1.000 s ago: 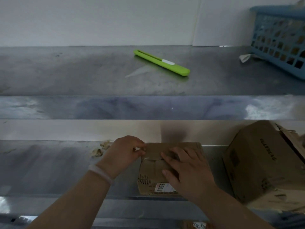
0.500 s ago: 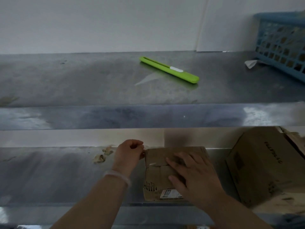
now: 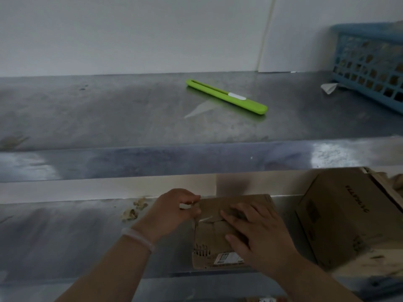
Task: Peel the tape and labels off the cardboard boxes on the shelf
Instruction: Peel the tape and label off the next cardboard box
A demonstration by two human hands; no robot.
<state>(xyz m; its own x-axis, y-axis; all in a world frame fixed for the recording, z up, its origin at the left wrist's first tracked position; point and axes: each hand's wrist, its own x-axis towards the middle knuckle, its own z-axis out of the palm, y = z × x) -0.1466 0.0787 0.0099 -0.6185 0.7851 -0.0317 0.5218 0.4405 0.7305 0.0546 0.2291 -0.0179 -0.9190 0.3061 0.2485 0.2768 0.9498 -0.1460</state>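
Note:
A small flat cardboard box lies on the lower metal shelf, with a white label near its front edge. My left hand pinches a strip of clear tape at the box's upper left corner, fingers curled. My right hand presses flat on the box top, fingers spread, covering its right half. A bigger tilted cardboard box stands just to the right.
On the upper shelf lie a green utility knife, a clear tape scrap and a white paper scrap beside a blue basket. Torn tape bits lie left of my left hand.
My left hand has stayed at the box's upper left corner, pulling the tape slightly left. My right hand keeps pressing the box. The view has tilted up a little.

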